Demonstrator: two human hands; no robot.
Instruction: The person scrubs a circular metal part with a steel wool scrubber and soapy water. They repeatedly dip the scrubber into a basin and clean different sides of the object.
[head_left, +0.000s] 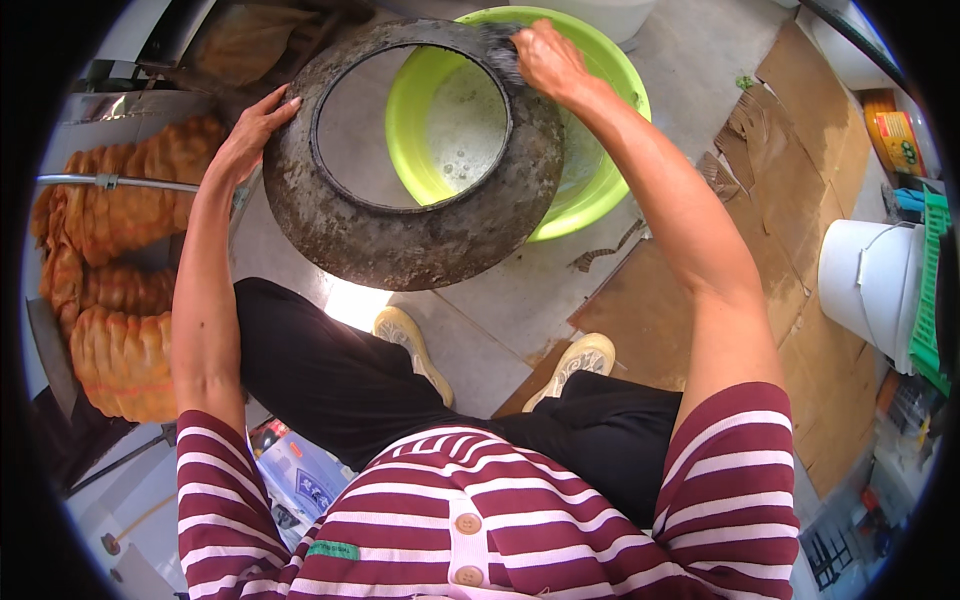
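Note:
A wide, dark metal ring (420, 247), caked with grime and open in the middle, is held tilted in front of me. My left hand (259, 127) grips its outer left edge, thumb on the top face. At the upper right of the ring, my right hand (551, 60) presses a grey scouring pad, probably steel wool (501, 52), against the surface; the pad is blurred. Partly behind the ring stands a lime-green plastic basin (630, 90). Cloudy water with some bubbles shows in the basin through the ring's opening.
Stained flattened cardboard (810, 172) covers the floor to the right. A white bucket (862, 285) stands there beside a green plastic crate (934, 292). Orange mesh sacks (127, 202) are stacked at the left, crossed by a metal rod (142, 182). A printed box (304, 476) sits by my left leg.

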